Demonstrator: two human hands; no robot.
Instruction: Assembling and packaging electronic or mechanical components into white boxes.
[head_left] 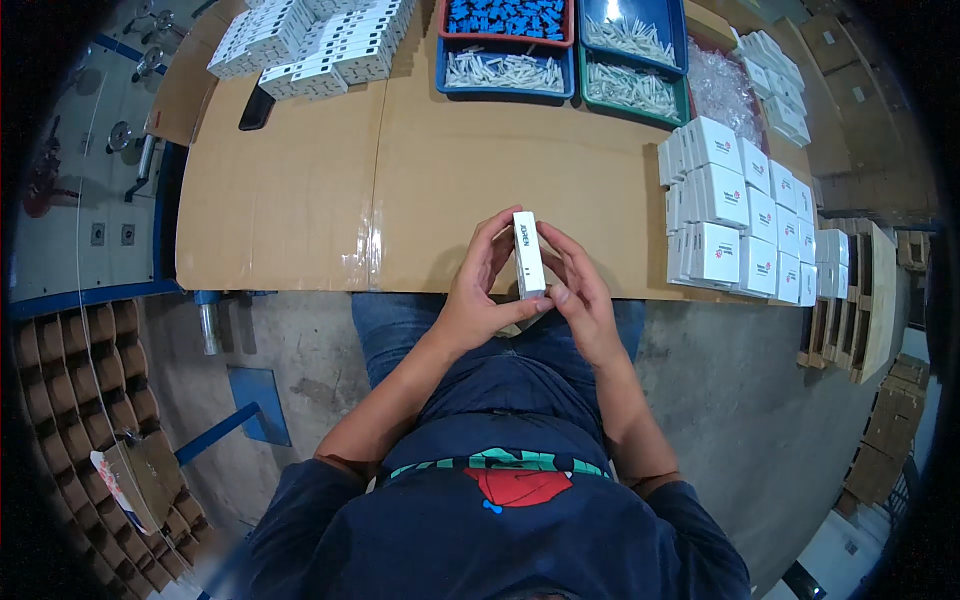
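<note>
Between my two hands, at the table's near edge, a small white box (528, 255) stands on end with a narrow printed side turned up. My left hand (485, 275) grips its left side, fingertips at the far end and thumb at the near end. From the right, my right hand (580, 290) closes on the same box, with its thumb by the near corner. The undersides of the box and of the fingers are hidden.
Stacked white boxes (718, 210) stand at the right; more piled boxes (320, 50) lie far left beside a black phone (257, 107). A red tray (508, 40) holds blue parts. A blue tray (505, 95) and a green tray (640, 113) hold whitish sticks. Cardboard (290, 200) covers the table.
</note>
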